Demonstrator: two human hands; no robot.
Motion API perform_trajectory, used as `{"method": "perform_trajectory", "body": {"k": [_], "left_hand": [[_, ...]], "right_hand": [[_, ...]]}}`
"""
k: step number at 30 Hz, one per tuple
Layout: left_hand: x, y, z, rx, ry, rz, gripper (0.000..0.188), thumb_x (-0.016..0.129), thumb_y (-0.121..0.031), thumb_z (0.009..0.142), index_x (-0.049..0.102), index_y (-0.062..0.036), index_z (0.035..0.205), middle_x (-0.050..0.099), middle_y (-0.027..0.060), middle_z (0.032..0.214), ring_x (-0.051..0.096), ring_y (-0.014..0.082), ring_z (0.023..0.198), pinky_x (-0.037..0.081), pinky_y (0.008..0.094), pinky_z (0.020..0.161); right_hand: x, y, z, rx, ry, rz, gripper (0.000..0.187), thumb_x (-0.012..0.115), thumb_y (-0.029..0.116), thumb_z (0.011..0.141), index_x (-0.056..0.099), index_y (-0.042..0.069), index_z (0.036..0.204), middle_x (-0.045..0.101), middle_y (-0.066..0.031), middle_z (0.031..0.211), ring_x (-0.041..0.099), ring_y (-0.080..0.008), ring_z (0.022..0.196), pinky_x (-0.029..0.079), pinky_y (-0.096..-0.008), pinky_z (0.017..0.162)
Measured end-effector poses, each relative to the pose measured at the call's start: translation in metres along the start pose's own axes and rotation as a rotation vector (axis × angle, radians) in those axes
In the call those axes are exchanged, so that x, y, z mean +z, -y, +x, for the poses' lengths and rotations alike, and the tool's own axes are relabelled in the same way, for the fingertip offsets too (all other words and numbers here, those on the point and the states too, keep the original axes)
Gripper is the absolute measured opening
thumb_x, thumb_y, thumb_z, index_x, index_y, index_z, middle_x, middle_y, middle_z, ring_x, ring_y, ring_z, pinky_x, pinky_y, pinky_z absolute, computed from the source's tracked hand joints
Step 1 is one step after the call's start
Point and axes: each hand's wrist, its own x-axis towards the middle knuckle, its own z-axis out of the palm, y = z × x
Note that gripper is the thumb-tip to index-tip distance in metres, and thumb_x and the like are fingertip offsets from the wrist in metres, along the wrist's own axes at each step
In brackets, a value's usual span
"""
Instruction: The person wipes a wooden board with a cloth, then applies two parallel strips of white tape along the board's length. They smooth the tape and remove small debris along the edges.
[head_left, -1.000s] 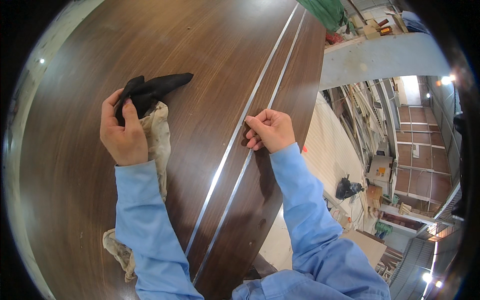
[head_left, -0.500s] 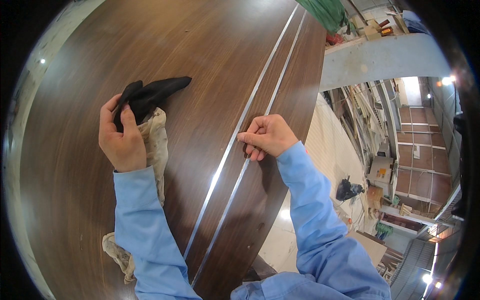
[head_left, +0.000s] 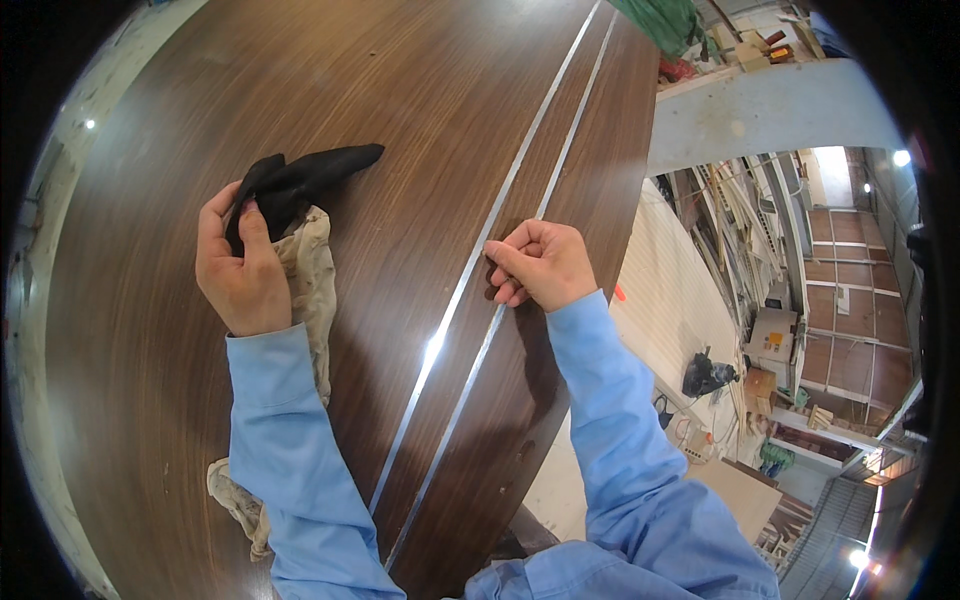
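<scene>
My left hand (head_left: 245,280) is closed round a bunched black cloth (head_left: 330,168), whose loose end points to the right. A crumpled beige cloth (head_left: 317,255) lies on the dark wood-grain panel (head_left: 150,330), partly behind my left hand and forearm. My right hand (head_left: 548,265) is pinched, thumb against curled fingers, with the fingertips at the edge of a shiny silver strip (head_left: 430,352). Anything between those fingertips is too small or hidden to name. A second, thinner silver strip (head_left: 470,372) runs alongside and passes under my right hand.
Another beige cloth (head_left: 232,490) lies by my left forearm. Green sheeting (head_left: 660,22) hangs at the panel's far right corner. Beyond the panel's right edge are a pale board surface (head_left: 665,270), a black tool (head_left: 708,374), a cardboard box (head_left: 773,335) and stacked offcuts (head_left: 715,235).
My right hand has shifted slightly farther along the silver strips, still pinched. My left hand keeps its hold on the black cloth. The view has moved a little.
</scene>
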Motion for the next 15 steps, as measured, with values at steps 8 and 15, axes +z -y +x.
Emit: {"method": "perform_trajectory", "body": {"k": [8,15], "left_hand": [[0.0002,0.0008,0.0011,0.016,0.005,0.028,0.021,0.057,-0.009,0.100,0.066,0.0009,0.117,0.070,0.0106,0.108,0.066,0.0187,0.102,0.051,0.0312,0.093],[-0.0006,0.0034,0.0007,0.007,0.007,0.016,0.021,0.057,-0.009,0.100,0.066,0.0014,0.116,0.070,0.0101,0.110,0.065,0.0180,0.103,0.050,0.0312,0.095]], "right_hand": [[-0.0095,0.0037,-0.0023,-0.009,0.257,-0.153,0.022,0.076,0.011,0.090,0.061,-0.001,0.079,0.068,-0.0115,0.065,0.069,-0.0155,0.054,0.053,-0.0248,0.044],[-0.0061,-0.0031,0.0012,-0.026,0.113,-0.016,0.021,0.075,0.010,0.091,0.061,0.000,0.080,0.068,-0.0093,0.066,0.067,-0.0135,0.051,0.051,-0.0229,0.042]]}}
